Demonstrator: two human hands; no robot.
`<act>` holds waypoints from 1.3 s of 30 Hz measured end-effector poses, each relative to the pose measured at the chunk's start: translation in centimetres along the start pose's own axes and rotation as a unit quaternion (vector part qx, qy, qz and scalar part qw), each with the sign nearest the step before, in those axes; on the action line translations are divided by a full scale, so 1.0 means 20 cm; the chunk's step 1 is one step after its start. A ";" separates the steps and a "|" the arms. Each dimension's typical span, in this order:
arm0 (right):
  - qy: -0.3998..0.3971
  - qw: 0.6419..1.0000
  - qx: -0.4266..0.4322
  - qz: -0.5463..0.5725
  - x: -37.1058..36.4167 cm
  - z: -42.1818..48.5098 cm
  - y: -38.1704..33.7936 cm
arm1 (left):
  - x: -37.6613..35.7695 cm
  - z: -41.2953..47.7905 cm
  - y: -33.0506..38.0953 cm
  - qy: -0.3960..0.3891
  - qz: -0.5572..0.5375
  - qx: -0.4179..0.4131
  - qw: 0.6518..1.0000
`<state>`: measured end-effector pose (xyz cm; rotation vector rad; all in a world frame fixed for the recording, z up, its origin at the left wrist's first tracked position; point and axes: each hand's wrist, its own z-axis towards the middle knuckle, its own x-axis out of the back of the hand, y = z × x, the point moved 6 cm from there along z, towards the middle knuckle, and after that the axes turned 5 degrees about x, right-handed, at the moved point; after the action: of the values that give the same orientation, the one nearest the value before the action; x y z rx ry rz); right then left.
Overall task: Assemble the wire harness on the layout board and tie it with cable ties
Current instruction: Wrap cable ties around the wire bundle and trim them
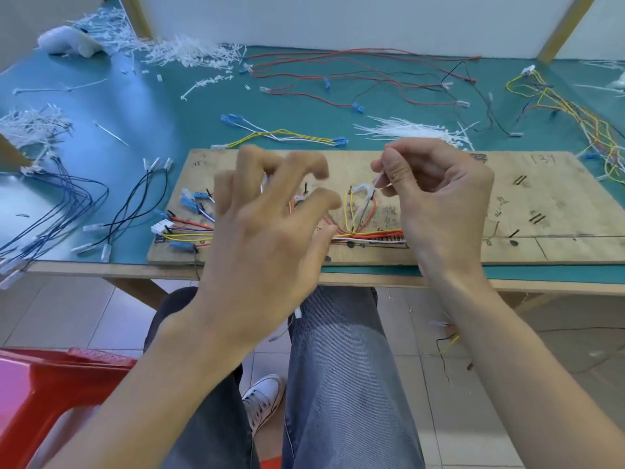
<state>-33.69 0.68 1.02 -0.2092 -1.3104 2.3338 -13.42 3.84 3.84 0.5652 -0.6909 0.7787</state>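
Observation:
A plywood layout board [507,198] lies on the green table with a harness of red, yellow, white and blue wires [368,234] routed between its black pegs. My right hand [439,198] hovers over the board's middle and pinches a white cable tie [365,194] that loops round the upright wires. My left hand [267,214] is blurred above the harness's left part, fingers spread and bent, holding nothing that I can see. Blue and white connectors [184,211] sit at the board's left end.
Loose cable ties [412,130] lie just behind the board. Red and black wires [355,79] spread at the back, yellow ones [575,116] at the right, dark blue ones [67,198] at the left. Cut tie ends [189,54] pile at the back left. A red stool [50,394] stands beside my knee.

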 end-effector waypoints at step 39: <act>-0.193 0.966 0.025 -0.171 -0.16 -0.08 0.01 | -0.10 -0.15 0.00 -0.107 -0.036 -0.045 0.993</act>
<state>-30.29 0.44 -0.23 0.4761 -1.3310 2.1663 -13.34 4.97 0.53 0.5930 -0.8950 0.6212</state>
